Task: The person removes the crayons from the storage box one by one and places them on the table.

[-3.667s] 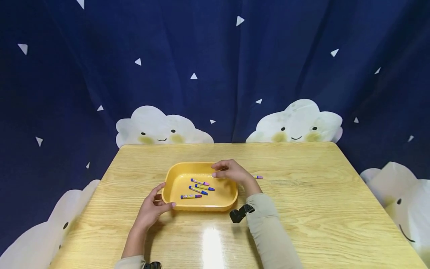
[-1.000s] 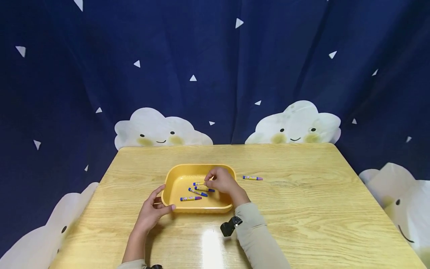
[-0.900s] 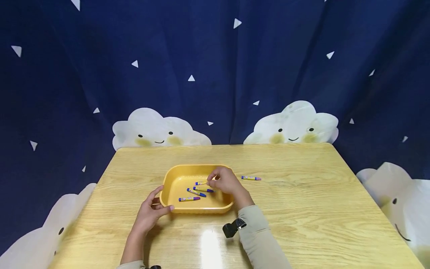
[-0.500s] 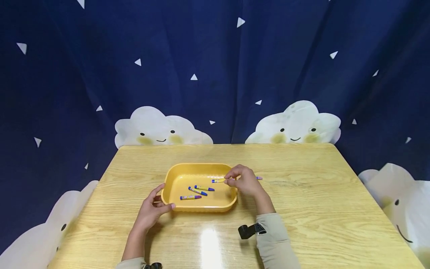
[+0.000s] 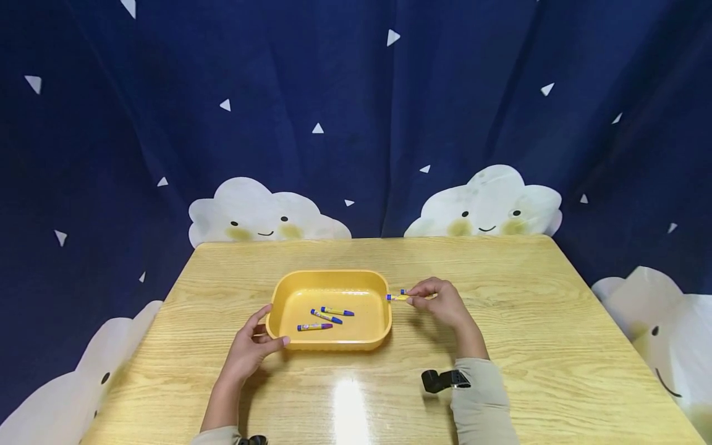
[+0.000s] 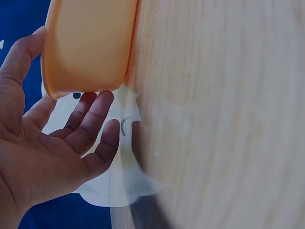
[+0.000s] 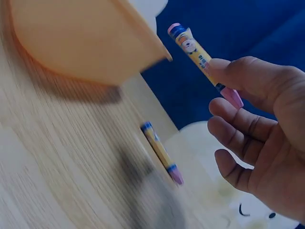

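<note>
At the left end of a yellow plastic tray [image 5: 334, 344], my left hand [image 5: 247, 349] holds the rim between thumb and fingers; the left wrist view has that hand [image 6: 47, 155] at the tray's corner [image 6: 90, 43]. My right hand [image 5: 445, 304] pinches a pink crayon [image 7: 196, 53] in a yellow wrapper, held just outside the tray's right rim and above the table. Below it, another pink crayon [image 7: 162, 152] lies on the wood, mostly hidden by the hand in the head view. Inside the tray lie two blue crayons [image 5: 337, 311] and a purple crayon [image 5: 314, 327].
The wooden table [image 5: 534, 346] extends around the tray on every side. A dark blue curtain [image 5: 356, 80] with white triangles and cloud faces hangs behind and beside it. Each wrist carries a black camera [image 5: 445, 381].
My right hand has pinched the pink crayon inside the tray, lifted it and carried it right, past the rim. The left hand has stayed on the tray.
</note>
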A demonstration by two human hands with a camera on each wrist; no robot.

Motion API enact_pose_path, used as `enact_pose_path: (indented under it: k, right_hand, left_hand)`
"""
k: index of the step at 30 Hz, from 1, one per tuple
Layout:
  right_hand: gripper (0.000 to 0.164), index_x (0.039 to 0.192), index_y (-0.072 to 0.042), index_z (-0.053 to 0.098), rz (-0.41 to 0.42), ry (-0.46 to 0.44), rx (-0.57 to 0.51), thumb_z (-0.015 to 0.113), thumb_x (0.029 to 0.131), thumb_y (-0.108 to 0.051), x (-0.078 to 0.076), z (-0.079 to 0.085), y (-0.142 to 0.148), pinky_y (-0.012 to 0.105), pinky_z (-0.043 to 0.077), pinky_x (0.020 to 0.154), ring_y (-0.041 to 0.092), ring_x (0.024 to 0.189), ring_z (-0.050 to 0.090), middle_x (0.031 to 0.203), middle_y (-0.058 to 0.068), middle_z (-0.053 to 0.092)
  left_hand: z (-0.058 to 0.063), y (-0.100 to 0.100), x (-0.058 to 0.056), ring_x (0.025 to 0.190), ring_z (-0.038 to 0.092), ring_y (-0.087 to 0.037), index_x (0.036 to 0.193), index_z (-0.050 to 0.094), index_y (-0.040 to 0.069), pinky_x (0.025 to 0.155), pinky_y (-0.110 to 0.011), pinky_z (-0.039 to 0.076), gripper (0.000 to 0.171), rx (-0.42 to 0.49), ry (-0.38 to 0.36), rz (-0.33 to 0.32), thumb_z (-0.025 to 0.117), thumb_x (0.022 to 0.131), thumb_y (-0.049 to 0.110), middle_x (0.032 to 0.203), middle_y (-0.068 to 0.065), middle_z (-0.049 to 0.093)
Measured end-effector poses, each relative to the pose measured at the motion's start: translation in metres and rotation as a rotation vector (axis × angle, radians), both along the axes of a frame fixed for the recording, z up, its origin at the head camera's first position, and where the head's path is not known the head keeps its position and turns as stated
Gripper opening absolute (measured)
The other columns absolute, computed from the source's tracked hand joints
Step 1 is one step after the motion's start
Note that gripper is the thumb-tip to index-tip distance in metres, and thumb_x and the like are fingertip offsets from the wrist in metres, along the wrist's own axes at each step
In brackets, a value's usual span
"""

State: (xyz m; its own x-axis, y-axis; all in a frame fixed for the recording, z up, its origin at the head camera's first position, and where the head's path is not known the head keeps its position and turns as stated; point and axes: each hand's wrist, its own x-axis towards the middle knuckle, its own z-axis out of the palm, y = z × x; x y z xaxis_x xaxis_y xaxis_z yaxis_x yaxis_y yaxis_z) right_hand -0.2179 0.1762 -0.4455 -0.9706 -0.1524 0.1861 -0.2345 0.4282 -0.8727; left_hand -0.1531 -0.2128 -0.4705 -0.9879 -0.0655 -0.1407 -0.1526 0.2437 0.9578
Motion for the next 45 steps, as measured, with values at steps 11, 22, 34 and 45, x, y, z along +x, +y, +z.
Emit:
enact_pose_path:
  k: [11, 22, 34, 45]
  right_hand:
    - [0.007, 0.085, -0.002, 0.072, -0.070, -0.069, 0.021, 0.073, 0.079, -0.005, -0.002, -0.013, 0.026, 0.033, 0.046, 0.068, 0.021, 0.080, 0.055, 0.090, 0.009, 0.060]
    - [0.007, 0.087, 0.004, 0.069, -0.107, -0.216, -0.043, 0.069, 0.080, 0.001, -0.012, -0.045, 0.031, 0.032, 0.045, 0.073, 0.021, 0.084, 0.056, 0.095, 0.013, 0.062]
    - [0.005, 0.081, -0.001, 0.073, -0.133, -0.142, 0.101, 0.074, 0.077, -0.003, -0.020, -0.056, 0.030, 0.036, 0.044, 0.073, 0.021, 0.081, 0.056, 0.089, 0.009, 0.064]
    - [0.009, 0.089, 0.004, 0.071, -0.105, -0.186, 0.061, 0.070, 0.081, 0.000, -0.015, -0.046, 0.028, 0.036, 0.048, 0.075, 0.024, 0.082, 0.061, 0.088, 0.011, 0.066]
  left_hand:
    - [0.000, 0.000, -0.001, 0.079, 0.055, -0.021, 0.140, 0.040, 0.016, 0.063, -0.027, 0.046, 0.080, -0.007, 0.000, 0.003, 0.080, 0.071, 0.007, 0.108, -0.022, 0.051]
    - [-0.001, 0.000, 0.001, 0.080, 0.056, -0.023, 0.139, 0.041, 0.016, 0.065, -0.028, 0.047, 0.079, 0.015, 0.003, 0.009, 0.080, 0.071, 0.005, 0.108, -0.022, 0.050]
    - [-0.001, 0.001, -0.001, 0.080, 0.056, -0.022, 0.139, 0.041, 0.014, 0.065, -0.027, 0.048, 0.079, 0.013, 0.011, 0.016, 0.080, 0.071, 0.004, 0.109, -0.023, 0.050]
    - [-0.002, -0.001, 0.000, 0.078, 0.055, -0.020, 0.140, 0.039, 0.013, 0.063, -0.026, 0.046, 0.080, 0.012, 0.013, 0.008, 0.079, 0.072, 0.004, 0.110, -0.023, 0.050]
